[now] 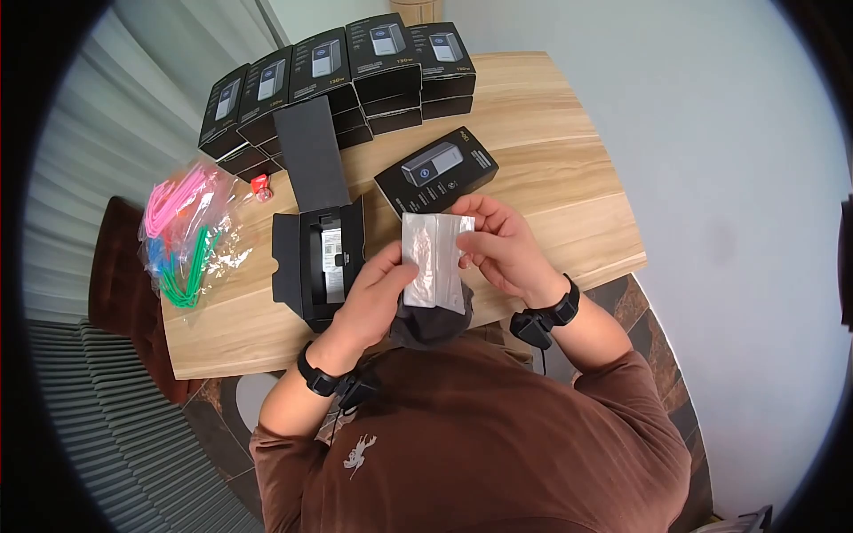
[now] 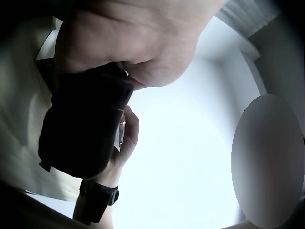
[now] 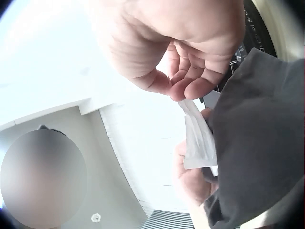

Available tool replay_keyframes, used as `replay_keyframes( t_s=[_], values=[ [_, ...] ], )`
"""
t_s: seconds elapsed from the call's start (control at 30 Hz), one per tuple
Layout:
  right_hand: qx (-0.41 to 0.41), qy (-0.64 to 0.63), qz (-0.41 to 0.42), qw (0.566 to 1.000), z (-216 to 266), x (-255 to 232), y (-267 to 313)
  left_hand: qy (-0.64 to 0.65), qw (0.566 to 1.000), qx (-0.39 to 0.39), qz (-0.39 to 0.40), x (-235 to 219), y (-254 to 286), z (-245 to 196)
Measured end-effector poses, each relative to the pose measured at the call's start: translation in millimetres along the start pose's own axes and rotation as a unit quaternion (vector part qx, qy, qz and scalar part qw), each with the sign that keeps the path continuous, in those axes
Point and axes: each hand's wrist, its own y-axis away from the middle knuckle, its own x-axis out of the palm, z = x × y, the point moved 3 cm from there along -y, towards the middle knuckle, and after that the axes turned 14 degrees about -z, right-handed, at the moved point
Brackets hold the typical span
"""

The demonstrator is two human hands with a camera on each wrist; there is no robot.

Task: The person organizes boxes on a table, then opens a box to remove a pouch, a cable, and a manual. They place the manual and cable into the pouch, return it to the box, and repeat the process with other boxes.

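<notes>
A small translucent plastic bag (image 1: 432,258) is held up in front of the torso between both hands. My left hand (image 1: 378,289) grips its left side, thumb lying over the front, together with a dark grey cloth pouch (image 1: 434,329) that hangs behind and below. My right hand (image 1: 502,247) pinches the bag's upper right edge between thumb and fingers. In the right wrist view, the bag (image 3: 198,143) hangs from those fingertips beside the grey pouch (image 3: 259,129). The left wrist view shows the pouch (image 2: 86,129) dark, covering most of the left fingers.
An opened black box (image 1: 289,258), lid raised, stands left of the hands with a white-labelled item inside. Beyond them lies a closed black box (image 1: 435,169). Stacked black boxes (image 1: 324,62) line the table's back. Bagged coloured cables (image 1: 187,231) and a small red packet (image 1: 260,186) lie left.
</notes>
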Motion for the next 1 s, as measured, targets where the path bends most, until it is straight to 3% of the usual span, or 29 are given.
replay_keyframes(
  t_s=[0.23, 0.33, 0.43, 0.6, 0.7, 0.77, 0.83, 1.0],
  values=[
    [0.001, -0.035, 0.033, 0.999, -3, 8, -1, 0.077, 0.996, -0.051, 0.016, 9, -4, -4],
    [-0.013, -0.023, 0.017, 1.000, 2, 8, 0, -0.069, 0.997, 0.038, 0.000, 21, 3, -9],
    [-0.041, -0.031, 0.012, 0.999, 12, -3, -4, 0.073, 0.996, -0.029, -0.034, 6, -2, 5],
    [-0.047, -0.074, 0.015, 0.996, 18, -31, -12, 0.018, 0.999, 0.029, -0.020, 4, 0, 1],
    [-0.009, -0.022, -0.070, 0.997, 19, 8, 8, 0.022, 0.999, 0.036, -0.015, 6, -3, 6],
    [-0.006, 0.077, -0.039, 0.996, 11, 3, 14, 0.024, 0.999, 0.024, 0.003, 6, -6, 13],
    [-0.009, 0.179, -0.019, 0.984, 13, 0, 19, -0.043, 0.997, 0.071, -0.005, 9, -5, 9],
    [-0.062, 0.295, 0.016, 0.953, 33, 17, 32, -0.088, 0.990, 0.112, -0.018, 17, -4, -1]
  ],
)
